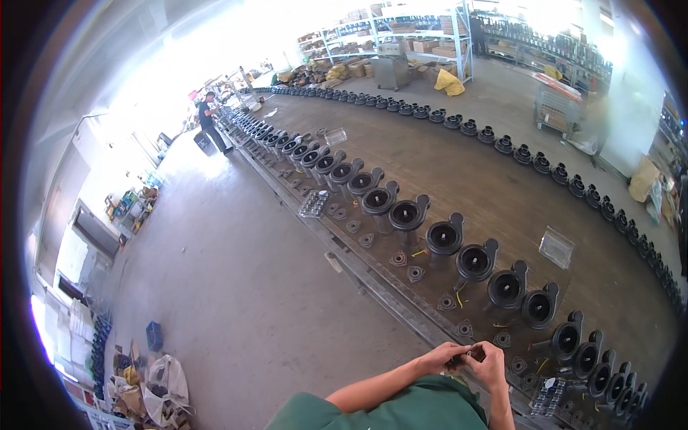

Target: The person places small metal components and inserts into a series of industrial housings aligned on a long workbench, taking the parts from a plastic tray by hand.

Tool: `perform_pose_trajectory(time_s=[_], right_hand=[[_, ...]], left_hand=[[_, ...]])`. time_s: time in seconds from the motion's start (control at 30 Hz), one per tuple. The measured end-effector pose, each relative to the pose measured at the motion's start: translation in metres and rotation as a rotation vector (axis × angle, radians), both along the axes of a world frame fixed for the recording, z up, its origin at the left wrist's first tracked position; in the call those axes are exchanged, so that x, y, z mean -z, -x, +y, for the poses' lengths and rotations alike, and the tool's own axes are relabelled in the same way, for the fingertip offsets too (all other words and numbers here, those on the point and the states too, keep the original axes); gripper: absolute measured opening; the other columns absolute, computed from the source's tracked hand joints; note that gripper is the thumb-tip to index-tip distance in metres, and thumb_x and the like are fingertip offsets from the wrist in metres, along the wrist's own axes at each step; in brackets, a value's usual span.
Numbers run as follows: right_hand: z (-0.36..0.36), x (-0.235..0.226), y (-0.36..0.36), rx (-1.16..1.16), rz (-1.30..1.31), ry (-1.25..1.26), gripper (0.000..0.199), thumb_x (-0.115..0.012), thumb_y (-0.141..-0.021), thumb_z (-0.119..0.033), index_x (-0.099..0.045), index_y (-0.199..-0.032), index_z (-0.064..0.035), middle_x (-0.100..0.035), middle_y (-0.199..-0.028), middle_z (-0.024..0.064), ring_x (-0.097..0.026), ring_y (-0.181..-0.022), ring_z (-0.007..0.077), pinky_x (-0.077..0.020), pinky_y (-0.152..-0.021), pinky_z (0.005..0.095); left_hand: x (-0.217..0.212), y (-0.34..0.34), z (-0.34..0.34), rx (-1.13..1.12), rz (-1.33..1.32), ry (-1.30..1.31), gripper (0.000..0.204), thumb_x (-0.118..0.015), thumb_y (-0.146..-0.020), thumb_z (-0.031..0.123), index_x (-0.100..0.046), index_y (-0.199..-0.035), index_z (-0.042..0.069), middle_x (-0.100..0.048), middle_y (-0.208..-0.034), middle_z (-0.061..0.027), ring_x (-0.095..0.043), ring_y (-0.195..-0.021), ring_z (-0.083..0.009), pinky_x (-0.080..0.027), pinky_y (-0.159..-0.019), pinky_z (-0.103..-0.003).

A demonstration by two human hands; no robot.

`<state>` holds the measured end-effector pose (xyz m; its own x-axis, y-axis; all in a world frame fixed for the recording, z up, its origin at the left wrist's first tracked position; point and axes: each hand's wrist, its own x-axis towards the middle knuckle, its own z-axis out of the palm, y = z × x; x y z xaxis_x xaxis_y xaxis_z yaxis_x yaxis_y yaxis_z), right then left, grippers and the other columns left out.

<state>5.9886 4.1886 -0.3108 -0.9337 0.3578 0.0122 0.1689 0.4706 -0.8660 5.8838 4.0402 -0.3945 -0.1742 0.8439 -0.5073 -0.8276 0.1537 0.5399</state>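
Note:
Close in front of my body, my left hand (446, 354) and my right hand (489, 364) come together with the fingers pinched. Between the fingertips is something small that I cannot make out. Just beyond them, along the bench's near edge, lie small three-cornered flange plates, one of them a grey flange plate (464, 328). Behind these stands a long row of black round housings with a side spout, such as the nearby black housing (539, 308). Short yellow wires show beside some of them.
The long brown bench (459, 179) has a metal rail along its near side. Clear plastic trays lie on it, one a tray (556, 248) and another a parts tray (548, 396) by my right forearm. A second row of black parts (522, 153) lines the far side. A person (209, 123) stands far left.

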Motion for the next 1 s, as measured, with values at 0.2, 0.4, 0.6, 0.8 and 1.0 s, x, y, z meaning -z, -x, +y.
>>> perform_pose_trajectory(time_s=[0.2, 0.4, 0.6, 0.8, 1.0], right_hand=[[0.029, 0.011, -0.027, 0.048, 0.011, 0.034, 0.023, -0.082, -0.076, -0.008, -0.071, -0.093, 0.0014, -0.072, -0.079, 0.0119, -0.07, -0.068, 0.0189, -0.0548, -0.065, 0.0302], [0.039, 0.026, -0.047, 0.163, 0.022, 0.155, 0.017, -0.077, -0.079, -0.004, -0.07, -0.094, 0.0024, -0.071, -0.078, 0.0117, -0.07, -0.068, 0.018, -0.0539, -0.065, 0.03], [0.053, 0.028, -0.046, 0.32, 0.058, 0.079, 0.014, -0.075, -0.082, -0.003, -0.07, -0.094, 0.0017, -0.072, -0.081, 0.0136, -0.071, -0.071, 0.0205, -0.0548, -0.067, 0.0313], [0.061, 0.026, -0.026, 0.53, -0.03, 0.307, 0.021, -0.076, -0.089, -0.014, -0.071, -0.101, 0.0022, -0.074, -0.084, 0.0096, -0.068, -0.075, 0.0123, -0.0549, -0.069, 0.0298], [0.092, 0.017, 0.013, 0.789, -0.015, 0.594, 0.021, -0.072, -0.095, -0.016, -0.072, -0.106, 0.0008, -0.071, -0.081, 0.0, -0.062, -0.07, 0.0046, -0.0464, -0.057, 0.0215]], left_hand=[[0.007, -0.019, 0.03, 0.025, 0.01, -0.024, 0.03, -0.059, -0.105, 0.032, -0.07, -0.099, 0.005, -0.062, -0.074, -0.0001, -0.055, -0.058, -0.0103, -0.04, -0.048, -0.026], [0.016, -0.028, 0.045, 0.08, -0.055, 0.06, 0.029, -0.062, -0.103, 0.033, -0.071, -0.105, 0.006, -0.064, -0.077, 0.0002, -0.057, -0.059, -0.0104, -0.043, -0.05, -0.027], [0.014, -0.002, 0.072, 0.16, -0.044, 0.136, 0.022, -0.067, -0.099, 0.029, -0.071, -0.098, 0.008, -0.064, -0.076, -0.0016, -0.061, -0.063, -0.0122, -0.047, -0.054, -0.027], [-0.024, 0.042, 0.078, 0.187, 0.007, 0.178, 0.033, -0.062, -0.1, 0.022, -0.066, -0.124, 0.001, -0.068, -0.095, -0.0069, -0.062, -0.077, -0.0154, -0.053, -0.067, -0.03], [-0.024, 0.092, 0.054, 0.191, -0.092, -0.011, 0.046, -0.047, -0.107, 0.028, -0.058, -0.13, -0.01, -0.069, -0.1, -0.0137, -0.065, -0.079, -0.0204, -0.054, -0.068, -0.034]])
